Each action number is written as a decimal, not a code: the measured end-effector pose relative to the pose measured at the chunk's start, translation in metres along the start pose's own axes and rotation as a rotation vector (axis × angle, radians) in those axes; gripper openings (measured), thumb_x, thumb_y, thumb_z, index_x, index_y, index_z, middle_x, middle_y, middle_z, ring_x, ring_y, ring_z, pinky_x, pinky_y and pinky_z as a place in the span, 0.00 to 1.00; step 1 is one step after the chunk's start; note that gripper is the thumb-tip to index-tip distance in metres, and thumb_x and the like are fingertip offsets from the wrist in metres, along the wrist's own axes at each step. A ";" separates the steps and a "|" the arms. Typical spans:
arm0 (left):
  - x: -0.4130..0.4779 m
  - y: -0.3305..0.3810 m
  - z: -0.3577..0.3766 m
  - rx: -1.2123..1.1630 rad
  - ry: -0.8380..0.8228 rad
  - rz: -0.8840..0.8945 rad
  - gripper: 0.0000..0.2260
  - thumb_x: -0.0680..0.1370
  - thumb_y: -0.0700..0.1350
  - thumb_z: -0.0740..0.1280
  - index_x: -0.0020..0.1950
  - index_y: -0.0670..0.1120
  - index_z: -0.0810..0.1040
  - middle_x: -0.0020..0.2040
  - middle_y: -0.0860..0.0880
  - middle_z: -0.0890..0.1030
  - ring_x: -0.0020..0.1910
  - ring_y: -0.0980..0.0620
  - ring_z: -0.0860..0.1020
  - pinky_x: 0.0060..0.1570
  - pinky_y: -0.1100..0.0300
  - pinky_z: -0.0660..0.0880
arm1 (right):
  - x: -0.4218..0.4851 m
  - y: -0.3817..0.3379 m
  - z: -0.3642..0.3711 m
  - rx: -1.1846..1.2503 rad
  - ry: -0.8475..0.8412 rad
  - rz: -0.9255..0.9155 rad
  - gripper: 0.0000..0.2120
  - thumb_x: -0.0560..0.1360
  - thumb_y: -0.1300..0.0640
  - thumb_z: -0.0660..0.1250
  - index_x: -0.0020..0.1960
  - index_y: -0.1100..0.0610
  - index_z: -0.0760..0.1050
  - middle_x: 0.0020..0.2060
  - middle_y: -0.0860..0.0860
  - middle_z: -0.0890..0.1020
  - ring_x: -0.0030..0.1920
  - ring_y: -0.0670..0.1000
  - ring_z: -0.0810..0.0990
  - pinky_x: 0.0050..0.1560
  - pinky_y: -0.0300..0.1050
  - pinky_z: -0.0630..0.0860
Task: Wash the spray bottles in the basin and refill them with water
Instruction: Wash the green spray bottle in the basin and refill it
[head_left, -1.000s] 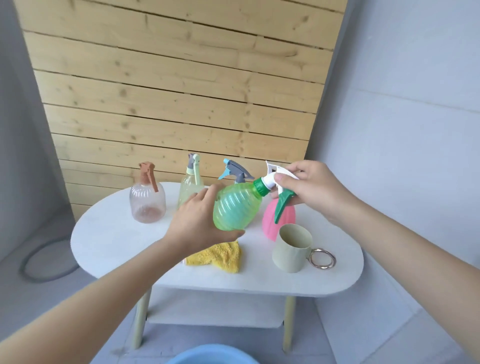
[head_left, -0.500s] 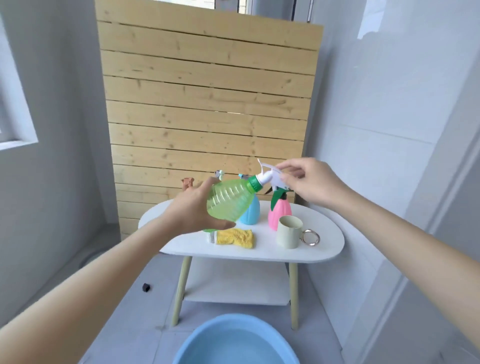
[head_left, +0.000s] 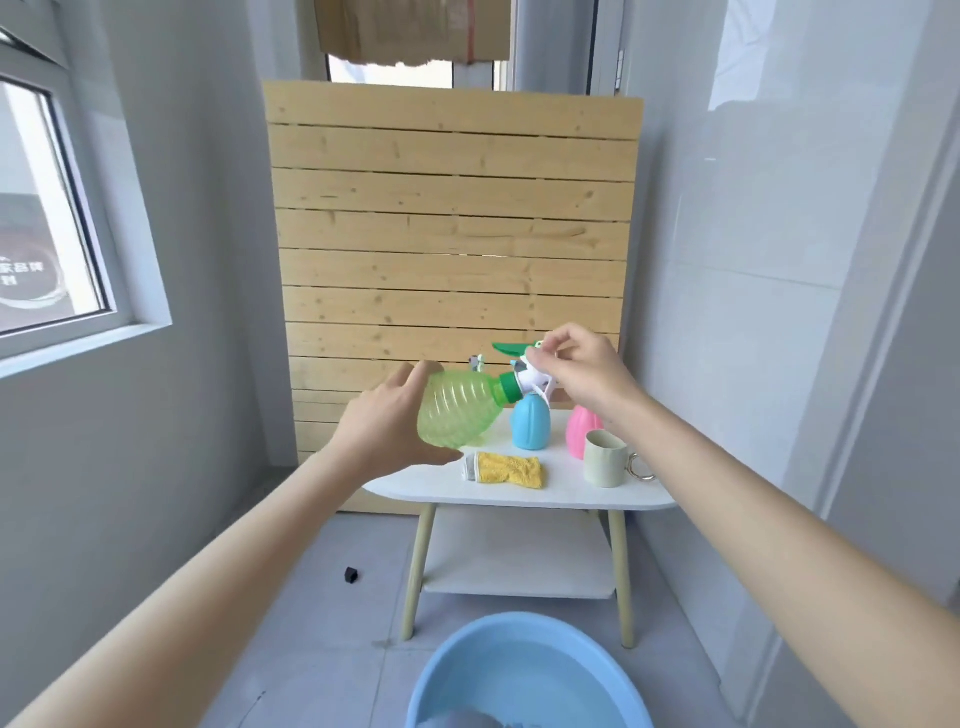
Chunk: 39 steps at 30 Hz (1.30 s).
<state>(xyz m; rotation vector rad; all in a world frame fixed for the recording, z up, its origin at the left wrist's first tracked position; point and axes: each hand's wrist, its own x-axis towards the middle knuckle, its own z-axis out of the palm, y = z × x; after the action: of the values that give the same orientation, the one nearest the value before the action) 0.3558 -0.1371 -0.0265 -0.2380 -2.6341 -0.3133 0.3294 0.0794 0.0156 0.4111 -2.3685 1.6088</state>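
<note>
The left hand (head_left: 387, 423) curls fingers and thumb round the base of the translucent green ribbed plastic spray bottle (head_left: 457, 410), held on its side in the air before the white oval table (head_left: 571, 493); the right hand (head_left: 582, 374) pinches its white-and-green trigger head (head_left: 527, 378). The round light-blue plastic basin (head_left: 524, 621) of water sits on the floor below

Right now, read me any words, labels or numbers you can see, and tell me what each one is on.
Behind the window: white characters on a dark shape, too blurred to read.
No lettering visible on the green spray bottle, blue bottle, pink bottle, mug or basin.
</note>
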 end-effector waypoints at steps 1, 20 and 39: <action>-0.003 0.002 0.001 -0.009 0.003 -0.002 0.42 0.63 0.62 0.76 0.71 0.53 0.60 0.64 0.54 0.70 0.55 0.47 0.74 0.44 0.56 0.71 | -0.001 -0.001 -0.002 -0.030 0.002 -0.044 0.08 0.75 0.60 0.67 0.42 0.52 0.69 0.42 0.55 0.82 0.37 0.58 0.81 0.43 0.53 0.79; -0.033 0.018 0.125 -0.315 0.108 -0.105 0.41 0.60 0.57 0.80 0.68 0.48 0.68 0.59 0.50 0.74 0.57 0.46 0.74 0.49 0.53 0.72 | -0.014 0.087 -0.029 0.192 -0.283 0.436 0.28 0.75 0.34 0.59 0.54 0.60 0.74 0.46 0.59 0.85 0.47 0.60 0.85 0.51 0.51 0.80; -0.047 -0.004 0.181 -0.313 -0.167 -0.213 0.40 0.62 0.62 0.76 0.68 0.53 0.63 0.61 0.56 0.72 0.60 0.53 0.71 0.43 0.58 0.66 | -0.025 0.143 -0.018 -1.051 -0.212 -0.353 0.17 0.78 0.54 0.61 0.63 0.39 0.75 0.38 0.53 0.82 0.46 0.60 0.78 0.40 0.49 0.73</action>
<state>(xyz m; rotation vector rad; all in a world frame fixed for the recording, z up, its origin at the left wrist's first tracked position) 0.3171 -0.0989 -0.2056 -0.0858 -2.7703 -0.8123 0.3006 0.1485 -0.1105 0.7012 -2.6766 0.0757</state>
